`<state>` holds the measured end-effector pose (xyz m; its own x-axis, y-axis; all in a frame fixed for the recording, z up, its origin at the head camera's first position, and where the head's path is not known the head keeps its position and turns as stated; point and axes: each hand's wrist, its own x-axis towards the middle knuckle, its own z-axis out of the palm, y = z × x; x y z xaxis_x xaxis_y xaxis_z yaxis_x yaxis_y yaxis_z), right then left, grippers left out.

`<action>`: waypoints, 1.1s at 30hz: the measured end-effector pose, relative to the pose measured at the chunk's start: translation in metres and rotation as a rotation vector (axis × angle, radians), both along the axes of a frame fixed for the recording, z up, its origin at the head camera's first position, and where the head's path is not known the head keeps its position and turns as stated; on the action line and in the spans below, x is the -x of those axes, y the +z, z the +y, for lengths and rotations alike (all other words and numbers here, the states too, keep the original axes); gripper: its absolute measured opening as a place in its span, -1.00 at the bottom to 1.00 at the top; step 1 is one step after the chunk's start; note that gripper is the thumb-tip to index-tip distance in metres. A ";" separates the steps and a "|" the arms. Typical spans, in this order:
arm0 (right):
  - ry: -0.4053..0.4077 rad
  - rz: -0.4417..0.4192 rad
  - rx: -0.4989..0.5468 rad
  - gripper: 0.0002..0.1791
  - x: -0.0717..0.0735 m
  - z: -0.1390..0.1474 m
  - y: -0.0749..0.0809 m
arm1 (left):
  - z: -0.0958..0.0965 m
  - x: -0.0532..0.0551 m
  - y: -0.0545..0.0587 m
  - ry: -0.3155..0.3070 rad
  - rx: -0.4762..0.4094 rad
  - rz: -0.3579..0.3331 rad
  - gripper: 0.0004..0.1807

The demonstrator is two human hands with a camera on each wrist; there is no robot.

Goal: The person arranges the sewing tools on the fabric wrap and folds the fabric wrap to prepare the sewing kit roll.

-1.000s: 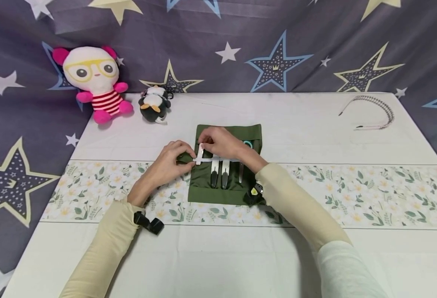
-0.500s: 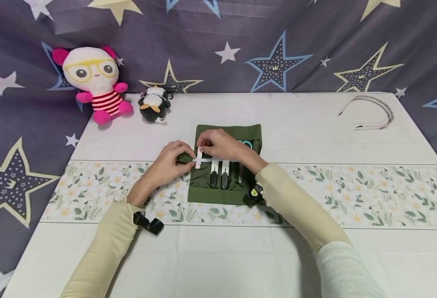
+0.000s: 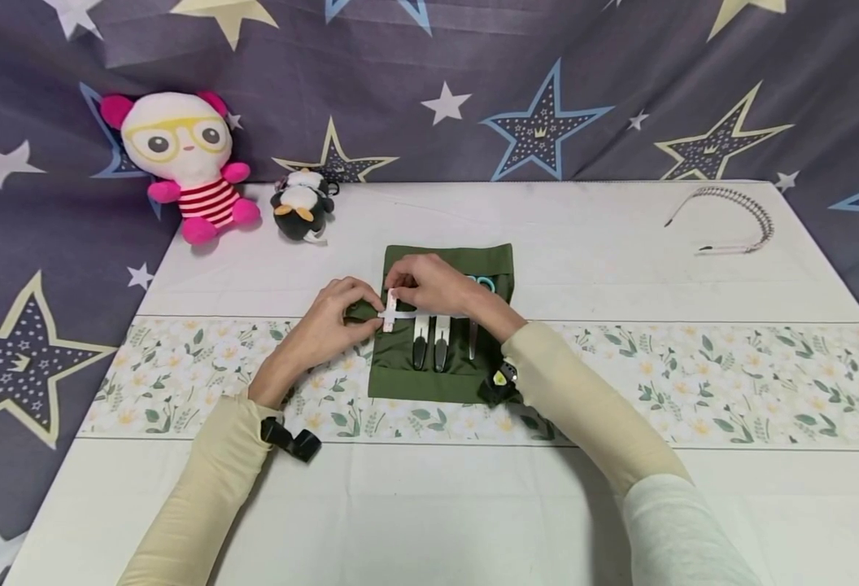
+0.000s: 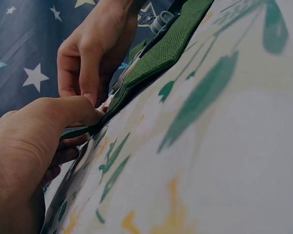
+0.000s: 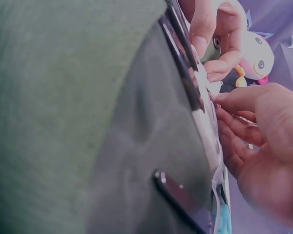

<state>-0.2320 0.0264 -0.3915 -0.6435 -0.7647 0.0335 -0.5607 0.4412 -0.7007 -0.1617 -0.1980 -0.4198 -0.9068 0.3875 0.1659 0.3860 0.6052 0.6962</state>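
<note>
A green fabric tool case (image 3: pixel 429 387) lies unfolded on the table, a white elastic strap (image 3: pixel 405 315) running across its middle. My left hand (image 3: pixel 334 321) pinches the case's left edge beside the strap; in the left wrist view, thumb and fingers close on the green cloth (image 4: pixel 156 61). With its fingertips, my right hand (image 3: pixel 433 282) holds the upper part of a narrow, flat, white-and-pinkish tool (image 3: pixel 390 325), which passes under the strap at the far left. Two white tools with black tips (image 3: pixel 420 342) and scissors with teal handles (image 3: pixel 485 282) sit further right in the case.
A pink-and-white plush toy (image 3: pixel 188 171) and a small penguin plush (image 3: pixel 302 207) sit at the back left. A headband (image 3: pixel 759 216) lies at the back right. A floral runner (image 3: pixel 693 382) crosses the white table, with a star-patterned curtain (image 3: pixel 444 49) behind.
The flat white tool has slid a little down under the strap, towards the person, with my right fingers following it. My left hand has stayed at the case's edge.
</note>
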 end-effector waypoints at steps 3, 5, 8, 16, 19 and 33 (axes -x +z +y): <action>0.008 0.010 -0.003 -0.83 0.000 0.000 0.000 | 0.000 0.000 0.000 0.000 0.001 -0.004 -0.89; 0.015 0.015 -0.005 -0.83 0.000 0.000 0.000 | 0.000 0.000 0.000 -0.002 0.001 -0.005 -0.89; 0.019 0.019 -0.007 -0.83 -0.001 0.000 -0.001 | 0.000 0.000 0.000 -0.004 0.003 -0.004 -0.90; 0.023 0.021 0.001 -0.82 -0.001 -0.001 -0.001 | 0.000 0.000 0.000 -0.004 0.004 0.007 -0.90; 0.021 0.008 0.016 -0.81 0.000 0.002 0.000 | 0.000 0.000 0.000 -0.001 0.005 0.006 -0.89; -0.243 0.005 0.076 -0.76 0.020 0.077 0.025 | -0.011 -0.014 0.006 0.148 -0.013 -0.039 -0.58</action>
